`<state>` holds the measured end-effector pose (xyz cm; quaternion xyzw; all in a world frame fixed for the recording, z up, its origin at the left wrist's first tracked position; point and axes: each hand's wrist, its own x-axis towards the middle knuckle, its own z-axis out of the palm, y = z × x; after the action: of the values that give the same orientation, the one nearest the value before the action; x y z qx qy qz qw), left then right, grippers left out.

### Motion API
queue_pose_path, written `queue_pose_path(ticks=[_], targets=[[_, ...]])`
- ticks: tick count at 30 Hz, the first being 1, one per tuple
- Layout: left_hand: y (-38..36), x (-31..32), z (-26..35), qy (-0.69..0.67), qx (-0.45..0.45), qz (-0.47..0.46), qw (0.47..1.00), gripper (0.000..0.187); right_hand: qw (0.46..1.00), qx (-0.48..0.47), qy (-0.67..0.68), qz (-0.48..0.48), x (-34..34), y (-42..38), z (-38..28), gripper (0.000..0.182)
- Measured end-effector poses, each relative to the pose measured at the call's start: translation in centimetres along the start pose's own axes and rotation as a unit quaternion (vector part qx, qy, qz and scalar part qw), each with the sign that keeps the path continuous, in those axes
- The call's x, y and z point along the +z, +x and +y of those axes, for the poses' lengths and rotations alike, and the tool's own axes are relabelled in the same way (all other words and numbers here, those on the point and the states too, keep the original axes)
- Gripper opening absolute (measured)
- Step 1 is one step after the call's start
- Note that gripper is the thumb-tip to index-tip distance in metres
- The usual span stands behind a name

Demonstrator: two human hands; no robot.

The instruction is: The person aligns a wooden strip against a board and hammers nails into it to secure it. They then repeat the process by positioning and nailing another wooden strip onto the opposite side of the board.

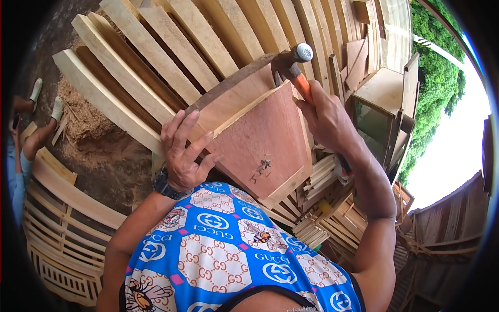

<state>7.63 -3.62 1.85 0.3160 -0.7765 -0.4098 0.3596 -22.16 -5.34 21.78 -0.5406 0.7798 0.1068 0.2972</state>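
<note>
My right hand is wrapped round the orange handle of a claw hammer. The hammer's head is at the far corner of a wooden box, with the claw right by the edge of its panel. A reddish plywood panel faces up on the box, and a small heap of nails lies on it. My left hand, with a dark watch on the wrist, rests fingers spread at the panel's left corner, thumb on the plywood.
Long, thick wooden boards are lined up behind the box. Thin wood strips and a wooden cabinet frame stand to the right. At left are sawdust, slatted wooden panels and another person's legs.
</note>
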Motion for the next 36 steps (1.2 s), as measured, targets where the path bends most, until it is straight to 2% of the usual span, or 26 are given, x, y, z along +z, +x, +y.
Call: queue_pose_path(ticks=[15,20,24,28,31,36], targets=[[0.5,-0.1,0.1,-0.005,-0.008,0.004,1.000,0.048,0.999,0.029,-0.019,-0.020,-0.7,0.5,-1.1,0.022],[0.9,0.0,0.4,-0.022,-0.027,0.021,0.999,0.044,0.999,0.021,0.046,0.008,0.1,-0.4,-2.8,0.020],[1.0,0.2,0.2,-0.026,-0.045,0.027,0.998,0.043,0.994,-0.029,0.097,-0.030,2.2,-1.8,-5.8,0.018],[1.0,0.3,-0.3,-0.007,-0.025,0.023,0.999,0.047,0.989,-0.041,0.138,-0.045,5.2,-2.3,-7.6,0.024],[1.4,0.6,-0.3,-0.016,-0.023,0.059,0.998,0.041,0.989,-0.037,0.130,-0.064,6.4,-2.9,-8.8,0.029],[1.7,0.8,-0.3,-0.012,-0.029,0.068,0.997,0.041,0.990,-0.049,0.122,-0.051,7.7,-2.8,-8.3,0.035]])
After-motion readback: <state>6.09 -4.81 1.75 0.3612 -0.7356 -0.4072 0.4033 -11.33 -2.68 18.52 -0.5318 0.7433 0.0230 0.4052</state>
